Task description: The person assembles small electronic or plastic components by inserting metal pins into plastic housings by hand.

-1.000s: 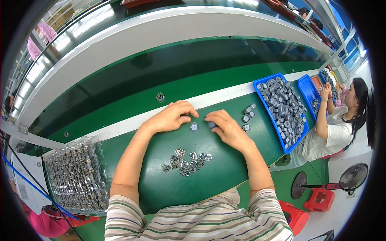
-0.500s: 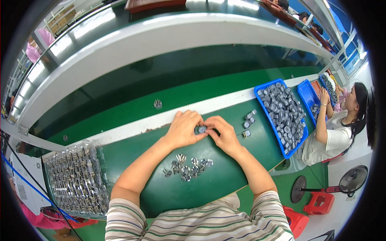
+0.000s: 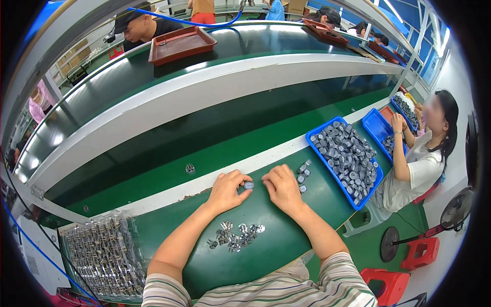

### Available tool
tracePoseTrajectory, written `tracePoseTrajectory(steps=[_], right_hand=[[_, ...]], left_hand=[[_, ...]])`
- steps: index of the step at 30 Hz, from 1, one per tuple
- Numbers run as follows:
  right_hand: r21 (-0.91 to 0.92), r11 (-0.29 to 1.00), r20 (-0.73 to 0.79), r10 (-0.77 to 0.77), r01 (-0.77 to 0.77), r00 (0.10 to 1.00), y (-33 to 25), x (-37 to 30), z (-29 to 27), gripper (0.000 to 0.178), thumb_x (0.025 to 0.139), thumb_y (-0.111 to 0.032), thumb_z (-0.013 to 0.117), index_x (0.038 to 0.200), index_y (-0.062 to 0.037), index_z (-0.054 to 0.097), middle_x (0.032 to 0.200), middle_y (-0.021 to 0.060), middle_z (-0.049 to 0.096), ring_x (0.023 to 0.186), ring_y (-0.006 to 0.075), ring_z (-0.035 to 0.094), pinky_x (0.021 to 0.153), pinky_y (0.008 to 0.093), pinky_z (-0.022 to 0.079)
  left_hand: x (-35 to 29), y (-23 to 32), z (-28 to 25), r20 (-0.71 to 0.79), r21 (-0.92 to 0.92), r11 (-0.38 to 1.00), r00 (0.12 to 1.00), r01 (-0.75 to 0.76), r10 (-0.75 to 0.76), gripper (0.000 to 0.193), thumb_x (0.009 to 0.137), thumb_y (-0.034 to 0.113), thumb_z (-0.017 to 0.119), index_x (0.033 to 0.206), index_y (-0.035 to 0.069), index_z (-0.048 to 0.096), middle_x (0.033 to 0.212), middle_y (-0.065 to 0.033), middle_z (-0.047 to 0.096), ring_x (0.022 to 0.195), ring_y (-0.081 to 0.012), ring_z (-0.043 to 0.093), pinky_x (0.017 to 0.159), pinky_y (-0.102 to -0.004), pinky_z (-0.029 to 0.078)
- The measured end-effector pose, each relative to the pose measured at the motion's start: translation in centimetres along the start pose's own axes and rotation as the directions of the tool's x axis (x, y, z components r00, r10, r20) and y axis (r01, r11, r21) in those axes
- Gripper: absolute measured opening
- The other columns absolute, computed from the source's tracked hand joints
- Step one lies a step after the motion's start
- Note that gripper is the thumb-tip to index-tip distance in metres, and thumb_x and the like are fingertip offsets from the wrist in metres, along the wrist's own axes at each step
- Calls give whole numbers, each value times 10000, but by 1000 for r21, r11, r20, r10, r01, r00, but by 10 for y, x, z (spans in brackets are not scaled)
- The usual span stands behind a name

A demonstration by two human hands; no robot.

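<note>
– Fingers first: on the left hand [image 3: 224, 194], clamped on a small grey housing [image 3: 249, 185], thumb included. On the right hand [image 3: 285, 190], curled and clear of the housing. Closed on anything there? Can't tell, tips too blurry.

– Okay, and the housing itself, where exactly?

– Over the green tabletop [image 3: 283, 230], close to the white ledge [image 3: 271, 156]. Touching the surface or just above? Can't tell.

– Any change just now?

– Yep, from a two-handed hold half a second back to left hand only. Right hand now backed off, next to the little cluster of grey pieces [image 3: 304, 172], partly covering the nearest one.

– Meaning what for the work?

– Just a guess: two-handed bit on that housing over, or at least paused. Too small to judge as finished or not.

– Other differences from the earlier frame?

– Mostly the view, apparently tipped upward. Far more of the opposite bench on show, with the red-brown tray [image 3: 184, 55] in full and a co-worker in a dark top [image 3: 164, 29] behind it. No obvious change in the loose metal parts [image 3: 235, 243] between the forearms, or in the bagged rows [image 3: 105, 258] off to the left. Same for the heaped blue tray [image 3: 369, 191] on the right.
</note>
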State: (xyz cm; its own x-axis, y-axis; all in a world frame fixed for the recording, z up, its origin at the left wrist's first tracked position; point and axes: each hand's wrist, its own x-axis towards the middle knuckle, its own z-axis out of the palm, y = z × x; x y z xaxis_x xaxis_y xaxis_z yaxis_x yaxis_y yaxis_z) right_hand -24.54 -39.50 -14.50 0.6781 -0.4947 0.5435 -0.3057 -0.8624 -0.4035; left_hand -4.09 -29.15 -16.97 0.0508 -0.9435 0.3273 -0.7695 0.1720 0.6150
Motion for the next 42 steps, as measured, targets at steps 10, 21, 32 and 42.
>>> tracePoseTrajectory(steps=[10,21,32,42], right_hand=[[554,831,619,-367,-55,694,-44,-14,-2,253,917,-238,813,1116,-95,750,1118,64,662,836,245,688,747,382,557],[698,630,643,-342,-341,685,-30,-16,6,134,967,-145,780,1076,-70,803,998,51,715,780,126,637,668,289,516],[416,892,221,91,-178,971,-14,1,6,106,888,-2,787,990,-13,763,913,60,679,690,137,621,607,287,500],[369,874,243,238,-317,940,-14,0,8,77,885,5,774,929,-3,712,913,108,659,789,295,680,687,382,553]], left_hand=[[3,5,-5,-28,-69,983,985,167,-170,290,801,272,836,1046,135,763,848,-21,688,745,-222,678,707,-382,528],[0,-6,-10,7,-107,972,978,207,-208,311,797,276,842,1012,97,705,806,-37,676,725,-232,678,650,-377,534],[10,-13,-26,147,-1,990,980,138,-137,356,750,309,845,895,65,630,796,-71,687,740,-268,686,664,-401,535],[7,-17,-19,118,-53,993,988,109,-102,375,757,315,883,887,74,627,756,-50,659,676,-222,651,627,-372,507]])
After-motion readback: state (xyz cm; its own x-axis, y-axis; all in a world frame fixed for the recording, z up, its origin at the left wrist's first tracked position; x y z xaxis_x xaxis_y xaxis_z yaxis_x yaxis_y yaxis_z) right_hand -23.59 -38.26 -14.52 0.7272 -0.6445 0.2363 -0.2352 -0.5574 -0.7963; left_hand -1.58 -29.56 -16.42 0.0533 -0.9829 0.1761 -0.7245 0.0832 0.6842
